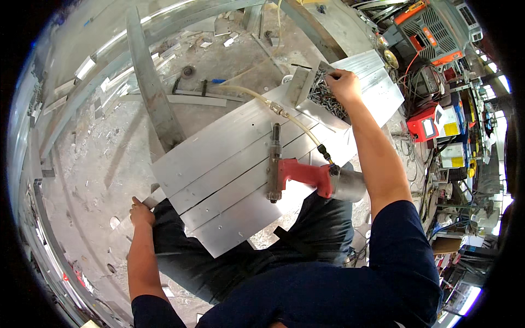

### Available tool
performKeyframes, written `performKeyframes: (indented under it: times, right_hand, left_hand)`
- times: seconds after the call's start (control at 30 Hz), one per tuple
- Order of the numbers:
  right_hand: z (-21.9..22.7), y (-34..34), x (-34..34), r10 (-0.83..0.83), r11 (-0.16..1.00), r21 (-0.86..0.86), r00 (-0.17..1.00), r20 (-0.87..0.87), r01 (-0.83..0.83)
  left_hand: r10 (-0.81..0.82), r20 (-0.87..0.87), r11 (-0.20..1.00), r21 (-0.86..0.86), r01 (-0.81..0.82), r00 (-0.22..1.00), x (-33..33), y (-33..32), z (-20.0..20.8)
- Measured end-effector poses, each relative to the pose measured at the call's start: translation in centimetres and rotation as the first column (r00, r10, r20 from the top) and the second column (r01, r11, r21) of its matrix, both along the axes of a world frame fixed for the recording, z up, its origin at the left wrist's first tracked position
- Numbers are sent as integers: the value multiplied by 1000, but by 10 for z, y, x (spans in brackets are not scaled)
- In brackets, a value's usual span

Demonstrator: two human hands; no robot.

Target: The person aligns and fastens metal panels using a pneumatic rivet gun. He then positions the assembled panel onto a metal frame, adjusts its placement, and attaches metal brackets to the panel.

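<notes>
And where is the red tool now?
In the head view, the red tool lies on the metal strips, right of centre, left of the right forearm.

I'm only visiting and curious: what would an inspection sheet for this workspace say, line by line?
Surface: silver metal slats side by side, narrow gaps showing.
Things: red-handled tool lying on the slats; small metal fasteners piled toward the far right.
Clutter: metal scraps on the floor.
Hands: right hand at the fasteners; left hand at a pale metal piece, grip unclear.
Cables: pale hose joined to the tool.
Surroundings: orange-and-grey machine, red box, right.
</notes>
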State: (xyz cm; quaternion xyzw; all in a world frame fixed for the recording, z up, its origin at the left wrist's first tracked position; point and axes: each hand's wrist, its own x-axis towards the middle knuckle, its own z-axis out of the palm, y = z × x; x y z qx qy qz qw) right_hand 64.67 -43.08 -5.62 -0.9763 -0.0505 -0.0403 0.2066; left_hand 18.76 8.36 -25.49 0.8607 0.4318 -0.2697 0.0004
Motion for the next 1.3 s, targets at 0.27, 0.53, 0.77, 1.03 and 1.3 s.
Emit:
performKeyframes:
  times: [0.27, 0.53, 0.77, 1.03, 1.3]
  right_hand:
    - [39, 16, -23, 50, 234, 943, 966, -254, 236]
    - [48, 94, -91, 343, 519, 833, 845, -411, 194]
    - [25, 121, -116, 439, 897, 255, 799, -411, -361]
    - [11, 109, -81, 646, 763, 296, 698, -311, -574]
    - [11, 126, -63, 680, 730, 293, 611, -405, -618]
  left_hand:
    - [-5, -2, 1000, -9, 5, 1000, 4, 3, 0]
    - [23, -12, 1000, -16, -23, 1000, 6, -2, 2]
    - [-30, 19, 1000, -4, 30, 999, 2, 0, -2]
    - [-126, 94, 992, 21, 124, 988, -5, 2, -2]
    - [-145, 318, 984, -52, 170, 937, -16, 12, -9]
